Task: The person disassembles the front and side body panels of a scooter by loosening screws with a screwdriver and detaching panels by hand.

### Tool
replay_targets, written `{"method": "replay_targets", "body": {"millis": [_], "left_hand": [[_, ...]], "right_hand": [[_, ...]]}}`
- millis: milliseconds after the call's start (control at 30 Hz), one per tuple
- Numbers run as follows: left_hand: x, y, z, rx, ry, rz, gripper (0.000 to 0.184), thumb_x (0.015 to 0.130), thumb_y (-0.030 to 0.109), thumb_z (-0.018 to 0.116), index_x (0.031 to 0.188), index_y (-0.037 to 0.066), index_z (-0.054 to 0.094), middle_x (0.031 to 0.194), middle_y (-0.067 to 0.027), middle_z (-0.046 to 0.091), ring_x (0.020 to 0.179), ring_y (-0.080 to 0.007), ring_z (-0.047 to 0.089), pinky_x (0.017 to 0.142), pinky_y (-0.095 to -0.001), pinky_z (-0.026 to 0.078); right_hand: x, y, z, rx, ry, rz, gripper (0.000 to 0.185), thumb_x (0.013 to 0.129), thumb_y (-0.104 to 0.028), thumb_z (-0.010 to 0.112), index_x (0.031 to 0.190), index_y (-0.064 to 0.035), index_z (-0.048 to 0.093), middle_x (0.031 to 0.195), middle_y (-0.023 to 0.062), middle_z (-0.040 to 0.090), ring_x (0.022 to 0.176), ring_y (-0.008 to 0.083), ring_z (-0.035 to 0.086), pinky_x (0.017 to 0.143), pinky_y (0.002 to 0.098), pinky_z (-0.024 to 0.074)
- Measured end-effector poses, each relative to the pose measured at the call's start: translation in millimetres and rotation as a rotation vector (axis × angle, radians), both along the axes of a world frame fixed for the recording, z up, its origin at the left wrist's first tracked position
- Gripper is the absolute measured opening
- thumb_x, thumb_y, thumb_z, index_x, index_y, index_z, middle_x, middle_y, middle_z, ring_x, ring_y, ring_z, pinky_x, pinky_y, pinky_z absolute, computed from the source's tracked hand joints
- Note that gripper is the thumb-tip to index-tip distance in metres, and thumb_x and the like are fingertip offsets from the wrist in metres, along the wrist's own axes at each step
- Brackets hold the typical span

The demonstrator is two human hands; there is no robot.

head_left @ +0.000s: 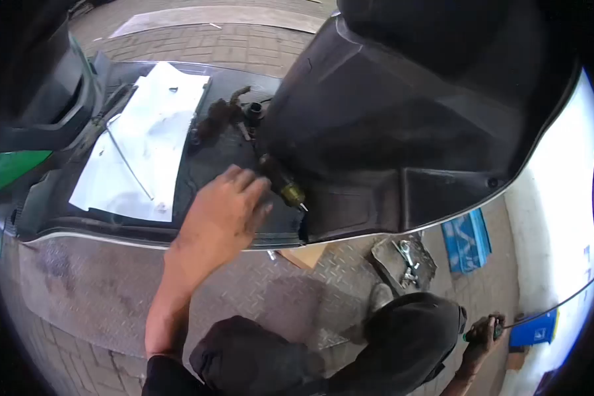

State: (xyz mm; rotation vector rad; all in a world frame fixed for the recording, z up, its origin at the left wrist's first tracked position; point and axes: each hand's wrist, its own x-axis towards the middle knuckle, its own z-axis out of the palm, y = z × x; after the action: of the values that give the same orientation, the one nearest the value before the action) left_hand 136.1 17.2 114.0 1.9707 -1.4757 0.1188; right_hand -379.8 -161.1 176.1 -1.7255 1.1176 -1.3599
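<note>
My left hand [226, 208] hovers over the dark floorboard of a scooter [221, 158], fingers loosely bent and apart, with nothing visible in it. Just right of its fingertips lies a screwdriver [290, 190] with a dark and yellowish handle, its tip toward the floorboard's edge. At the lower right, away from the scooter, my right hand [485, 333] is closed around the green handle of a long-shafted screwdriver [541, 312]. The thin shaft points right and upward.
A white paper sheet [148, 145] carries a bent metal rod [129, 158]. Dark small parts [228, 115] lie beside it. The scooter's large dark panel [389, 125] rises at right. Below are a tray of metal parts [406, 261], a blue box [466, 241] and a blue bin [534, 330].
</note>
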Motion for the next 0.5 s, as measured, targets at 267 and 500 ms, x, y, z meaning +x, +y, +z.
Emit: {"method": "replay_targets", "body": {"millis": [267, 500], "left_hand": [[55, -57, -30, -0.065, -0.182, 0.254, 0.032, 0.080, 0.001, 0.063, 0.112, 0.001, 0.063, 0.122, -0.0229, 0.060, 0.112, -0.0427, 0.056, 0.097, -0.0465, 0.047], [66, -67, -38, -0.041, -0.294, 0.278, 0.022, 0.079, 0.001, 0.060, 0.100, 0.005, 0.067, 0.125, -0.0189, 0.061, 0.108, -0.0366, 0.059, 0.087, -0.0481, 0.053]], "right_hand": [[67, -16, 27, 0.043, -0.054, 0.374, 0.036, 0.090, -0.032, 0.070, 0.100, -0.0045, 0.049, 0.068, 0.0007, 0.045, 0.053, 0.0095, 0.042, 0.050, 0.0255, 0.0388], [121, -24, 46, 0.005, -0.162, 0.693, 0.043, 0.084, -0.036, 0.078, 0.091, -0.0027, 0.051, 0.063, 0.0012, 0.047, 0.046, 0.0096, 0.044, 0.043, 0.0267, 0.0374]]}}
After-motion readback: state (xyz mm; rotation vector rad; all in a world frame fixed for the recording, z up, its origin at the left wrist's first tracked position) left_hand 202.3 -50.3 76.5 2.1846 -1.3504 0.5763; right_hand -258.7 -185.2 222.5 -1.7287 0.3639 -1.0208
